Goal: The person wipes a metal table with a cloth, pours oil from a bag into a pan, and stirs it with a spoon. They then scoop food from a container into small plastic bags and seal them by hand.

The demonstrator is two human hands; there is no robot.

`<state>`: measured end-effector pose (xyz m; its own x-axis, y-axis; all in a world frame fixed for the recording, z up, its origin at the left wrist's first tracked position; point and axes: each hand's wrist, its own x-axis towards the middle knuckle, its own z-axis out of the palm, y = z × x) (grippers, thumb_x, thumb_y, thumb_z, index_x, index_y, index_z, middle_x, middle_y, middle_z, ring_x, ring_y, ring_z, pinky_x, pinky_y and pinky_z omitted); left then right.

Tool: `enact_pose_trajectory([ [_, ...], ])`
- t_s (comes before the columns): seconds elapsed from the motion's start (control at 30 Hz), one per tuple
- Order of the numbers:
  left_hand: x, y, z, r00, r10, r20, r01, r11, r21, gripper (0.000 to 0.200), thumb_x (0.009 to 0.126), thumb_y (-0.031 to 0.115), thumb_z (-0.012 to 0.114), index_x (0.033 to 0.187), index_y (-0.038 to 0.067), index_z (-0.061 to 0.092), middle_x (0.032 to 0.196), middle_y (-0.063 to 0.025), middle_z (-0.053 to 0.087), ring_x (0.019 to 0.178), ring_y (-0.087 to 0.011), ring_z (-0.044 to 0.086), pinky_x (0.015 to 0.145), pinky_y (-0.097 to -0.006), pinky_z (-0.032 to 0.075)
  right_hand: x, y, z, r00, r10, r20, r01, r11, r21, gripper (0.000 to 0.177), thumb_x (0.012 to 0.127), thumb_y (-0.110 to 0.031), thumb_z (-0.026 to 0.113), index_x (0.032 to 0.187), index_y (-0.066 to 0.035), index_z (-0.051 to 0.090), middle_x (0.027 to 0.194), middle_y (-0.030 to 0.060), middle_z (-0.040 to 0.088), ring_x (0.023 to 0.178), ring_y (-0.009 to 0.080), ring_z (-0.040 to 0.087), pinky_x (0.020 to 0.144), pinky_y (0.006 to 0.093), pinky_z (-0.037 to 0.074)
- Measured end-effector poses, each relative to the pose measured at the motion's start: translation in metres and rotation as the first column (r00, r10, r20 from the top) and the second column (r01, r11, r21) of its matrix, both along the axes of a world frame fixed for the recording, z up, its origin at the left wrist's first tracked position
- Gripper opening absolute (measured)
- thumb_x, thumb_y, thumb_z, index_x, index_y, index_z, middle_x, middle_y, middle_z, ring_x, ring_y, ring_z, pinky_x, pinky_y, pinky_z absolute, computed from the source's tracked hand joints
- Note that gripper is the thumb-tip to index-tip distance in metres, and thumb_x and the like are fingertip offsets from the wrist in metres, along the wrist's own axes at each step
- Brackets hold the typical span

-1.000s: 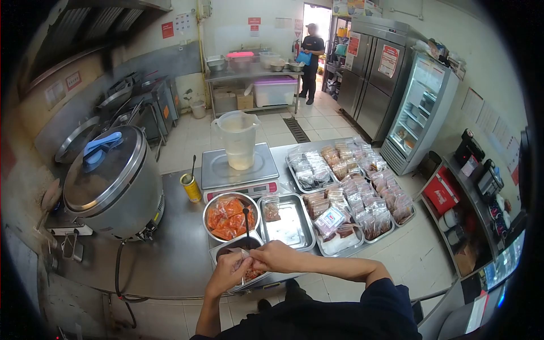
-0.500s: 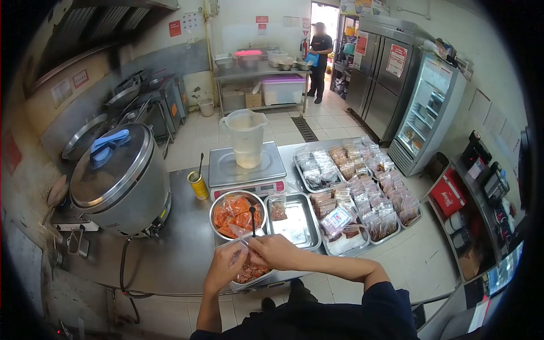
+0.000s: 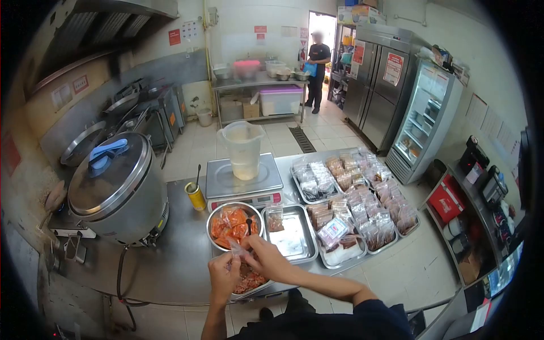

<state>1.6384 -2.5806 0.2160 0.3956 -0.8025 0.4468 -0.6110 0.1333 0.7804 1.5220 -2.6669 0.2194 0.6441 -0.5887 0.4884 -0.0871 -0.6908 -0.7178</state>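
Note:
Both my hands meet over the near edge of the metal table. My left hand pinches a small clear plastic bag at its edge. Close against it, my right hand has bent fingers on the other side of the same bag. Beneath them is a metal tray of chopped reddish food, partly hidden by my hands. A dark utensil handle stands up just beyond my right hand. Behind the bag sits a metal bowl of orange-red food in clear plastic.
Right of the bowl is a tray with one filled packet. Trays of filled packets lie farther right. A jug stands on a scale, near a yellow can. A large cooker is left; a person stands behind.
The view has tilted and shifted slightly, so the table items appear lower. My hands remain together at the bag, and my left hand is now more upright.

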Motion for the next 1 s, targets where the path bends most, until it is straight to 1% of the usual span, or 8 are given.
enact_pose_trajectory([
  [0.17, -0.027, -0.022, -0.004, 0.872, 0.406, -0.274, -0.49, 0.744, -0.455, 0.007, 0.074, 0.002, 0.055, 0.077, -0.004, 0.054, 0.065, -0.0127, 0.054, 0.056, -0.0216, 0.052, 0.055, -0.0306, 0.041, 0.008, 0.009, 0.01, 0.977, -0.045, 0.207, 0.067, 0.993, -0.101, 0.022, 0.068, 0.004, 0.057, 0.089, -0.002, 0.052, 0.086, 0.012, 0.052, 0.069, 0.0258, 0.054, 0.06, 0.0316, 0.044],
  [0.4, -0.023, -0.016, -0.024, 0.926, 0.317, -0.204, -0.375, 0.831, -0.411, 0.01, 0.078, 0.001, 0.054, 0.087, -0.003, 0.051, 0.064, -0.0064, 0.053, 0.054, -0.0135, 0.049, 0.051, -0.0264, 0.041, 0.005, 0.011, 0.014, 0.933, -0.051, 0.357, 0.144, 0.96, -0.24, 0.022, 0.066, 0.003, 0.059, 0.087, -0.001, 0.053, 0.089, 0.0129, 0.049, 0.079, 0.0273, 0.051, 0.064, 0.0318, 0.042],
  [0.47, -0.023, -0.001, -0.011, 0.477, -0.181, -0.86, -0.183, 0.936, -0.299, 0.007, 0.081, 0.006, 0.053, 0.077, 0.0, 0.052, 0.061, -0.0063, 0.053, 0.042, -0.0088, 0.041, 0.039, -0.022, 0.032, 0.002, 0.004, -0.002, 0.928, -0.124, 0.352, 0.166, 0.982, -0.094, 0.019, 0.069, 0.001, 0.06, 0.087, -0.001, 0.053, 0.085, 0.0102, 0.052, 0.071, 0.02, 0.053, 0.058, 0.0275, 0.041],
  [0.53, -0.02, 0.005, -0.007, 0.358, -0.291, -0.887, -0.062, 0.941, -0.334, 0.013, 0.083, 0.009, 0.052, 0.072, 0.001, 0.051, 0.058, -0.006, 0.052, 0.038, -0.007, 0.036, 0.036, -0.0208, 0.027, -0.008, 0.014, 0.011, 0.953, -0.117, 0.279, 0.074, 0.984, 0.161, 0.017, 0.071, 0.0, 0.06, 0.087, -0.001, 0.053, 0.082, 0.0075, 0.054, 0.066, 0.0155, 0.052, 0.056, 0.0252, 0.041],
  [0.63, -0.019, 0.008, -0.008, 0.257, -0.378, -0.889, 0.104, 0.926, -0.363, 0.022, 0.084, 0.015, 0.051, 0.065, 0.003, 0.05, 0.054, -0.0055, 0.05, 0.035, -0.0053, 0.032, 0.032, -0.019, 0.022, -0.007, 0.013, 0.0, 0.908, -0.023, 0.419, -0.238, 0.795, 0.559, 0.013, 0.079, -0.005, 0.058, 0.09, -0.002, 0.054, 0.077, 0.0004, 0.058, 0.06, 0.0052, 0.052, 0.051, 0.0183, 0.041],
  [0.7, -0.02, 0.007, -0.009, 0.294, -0.377, -0.878, 0.153, 0.925, -0.346, 0.026, 0.084, 0.018, 0.05, 0.063, 0.003, 0.049, 0.053, -0.0053, 0.049, 0.035, -0.0054, 0.032, 0.032, -0.0185, 0.022, -0.014, 0.007, -0.003, 0.871, 0.075, 0.485, -0.49, 0.067, 0.869, 0.013, 0.081, -0.008, 0.057, 0.093, -0.002, 0.055, 0.081, 0.0012, 0.059, 0.066, 0.007, 0.056, 0.056, 0.0192, 0.045],
  [0.73, -0.02, 0.007, -0.01, 0.31, -0.357, -0.881, 0.157, 0.933, -0.322, 0.026, 0.083, 0.02, 0.05, 0.063, 0.003, 0.049, 0.051, -0.0045, 0.048, 0.035, -0.0052, 0.032, 0.032, -0.018, 0.022, -0.017, 0.007, 0.003, 0.86, 0.137, 0.491, -0.493, -0.023, 0.87, 0.017, 0.083, -0.015, 0.054, 0.095, -0.003, 0.056, 0.083, 0.0015, 0.059, 0.071, 0.0084, 0.058, 0.061, 0.0211, 0.047],
  [1.0, -0.003, 0.013, -0.02, 0.103, -0.472, -0.876, 0.405, 0.824, -0.397, 0.024, 0.079, 0.022, 0.054, 0.067, 0.003, 0.05, 0.054, -0.0014, 0.047, 0.036, -0.0031, 0.032, 0.032, -0.0167, 0.022, -0.039, 0.002, 0.014, 0.817, 0.363, 0.447, -0.43, -0.132, 0.893, 0.023, 0.09, -0.027, 0.042, 0.096, -0.008, 0.052, 0.085, -0.0007, 0.054, 0.081, 0.0079, 0.054, 0.072, 0.0248, 0.046],
])
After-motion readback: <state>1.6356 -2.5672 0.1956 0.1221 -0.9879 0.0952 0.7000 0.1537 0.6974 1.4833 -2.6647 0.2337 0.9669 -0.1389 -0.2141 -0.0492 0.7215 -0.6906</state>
